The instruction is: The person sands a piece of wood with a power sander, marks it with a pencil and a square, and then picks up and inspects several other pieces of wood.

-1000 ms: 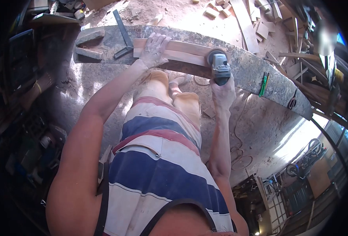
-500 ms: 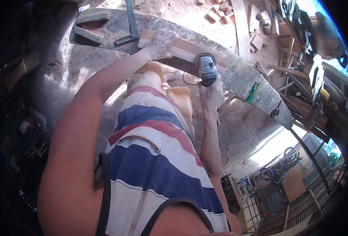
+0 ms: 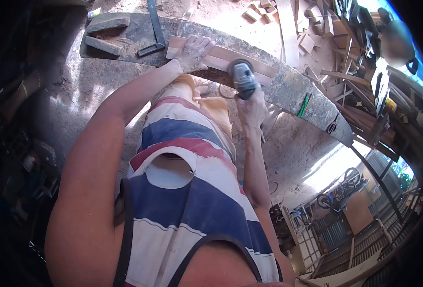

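Note:
My left hand lies flat with fingers spread on the left part of a long pale wooden board. My right hand is wrapped round the body of a grey power sander. The sander's round head rests over the board, right of its middle. The board lies along a worn, curved bench. Just left of the board, a dark metal square lies on the bench.
Two wood blocks lie at the bench's left end. Green pens and scissors are on its right part. Scrap wood is piled beyond. A person is at the upper right, and bicycles stand lower right.
My right hand and the sander have moved left along the board, and the sander has tilted. My left hand stays on the board. The view has shifted slightly.

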Demonstrator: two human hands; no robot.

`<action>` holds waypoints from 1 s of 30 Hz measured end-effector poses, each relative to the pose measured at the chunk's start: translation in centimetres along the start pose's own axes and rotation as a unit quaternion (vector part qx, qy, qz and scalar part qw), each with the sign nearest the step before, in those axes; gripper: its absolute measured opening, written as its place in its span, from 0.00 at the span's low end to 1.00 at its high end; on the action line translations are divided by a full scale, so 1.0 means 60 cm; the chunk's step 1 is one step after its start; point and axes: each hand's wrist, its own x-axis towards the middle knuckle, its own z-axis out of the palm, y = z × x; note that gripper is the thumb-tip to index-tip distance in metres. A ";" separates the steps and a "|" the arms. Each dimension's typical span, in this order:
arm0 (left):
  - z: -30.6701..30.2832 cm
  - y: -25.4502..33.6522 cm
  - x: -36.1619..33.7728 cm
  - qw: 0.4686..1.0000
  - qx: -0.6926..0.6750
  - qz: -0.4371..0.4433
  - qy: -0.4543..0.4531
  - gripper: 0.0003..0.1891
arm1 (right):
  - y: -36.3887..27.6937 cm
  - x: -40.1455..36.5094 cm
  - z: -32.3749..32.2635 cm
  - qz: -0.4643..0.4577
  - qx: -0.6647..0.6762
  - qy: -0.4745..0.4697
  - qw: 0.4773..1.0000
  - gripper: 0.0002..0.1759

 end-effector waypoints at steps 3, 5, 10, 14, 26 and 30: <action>-0.001 0.001 -0.003 0.999 -0.021 0.004 0.031 0.58 | -0.006 0.004 0.020 -0.041 -0.017 -0.008 0.999 0.46; 0.001 -0.002 -0.001 0.999 -0.028 0.007 0.038 0.59 | 0.003 0.002 0.011 -0.024 -0.011 0.001 1.000 0.45; 0.003 -0.002 -0.002 0.999 -0.034 0.001 0.025 0.58 | 0.038 -0.018 -0.010 0.066 -0.008 0.007 0.998 0.42; 0.010 -0.002 -0.003 0.998 -0.039 -0.001 0.041 0.59 | 0.018 -0.016 0.000 0.091 0.026 0.027 0.995 0.41; -0.004 0.001 0.000 0.999 -0.039 -0.001 0.020 0.59 | 0.023 0.014 0.001 0.107 0.037 0.032 0.993 0.41; -0.008 0.002 0.002 0.999 -0.041 -0.007 0.010 0.58 | 0.011 0.013 0.003 0.162 0.076 0.044 0.983 0.42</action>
